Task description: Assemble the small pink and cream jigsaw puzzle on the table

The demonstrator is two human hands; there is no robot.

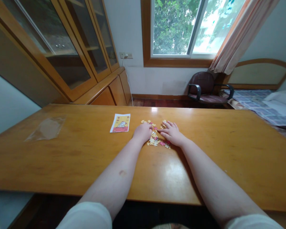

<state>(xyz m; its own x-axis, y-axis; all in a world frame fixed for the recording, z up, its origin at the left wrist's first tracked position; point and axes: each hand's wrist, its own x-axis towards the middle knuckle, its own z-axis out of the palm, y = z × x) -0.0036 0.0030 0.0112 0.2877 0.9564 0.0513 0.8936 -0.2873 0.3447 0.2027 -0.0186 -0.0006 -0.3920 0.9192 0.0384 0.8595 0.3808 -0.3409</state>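
Several small yellow, pink and white jigsaw pieces (pixel 154 140) lie scattered in the middle of a wooden table (pixel 85 152). My left hand (pixel 143 132) rests on the left side of the pile, fingers curled under into a loose fist; what they hold, if anything, is hidden. My right hand (pixel 171 131) lies on the right side of the pile with its fingers stretched out over the pieces. A picture card (pixel 120 123) with a yellow and red drawing lies flat just left of my left hand.
A clear plastic bag (pixel 46 128) lies at the table's left. A wooden glass-door cabinet (pixel 69 51) stands along the left wall. Beyond the table are a dark office chair (pixel 205 89), a window (pixel 193 27) with a curtain, and a bed (pixel 271 105) at right.
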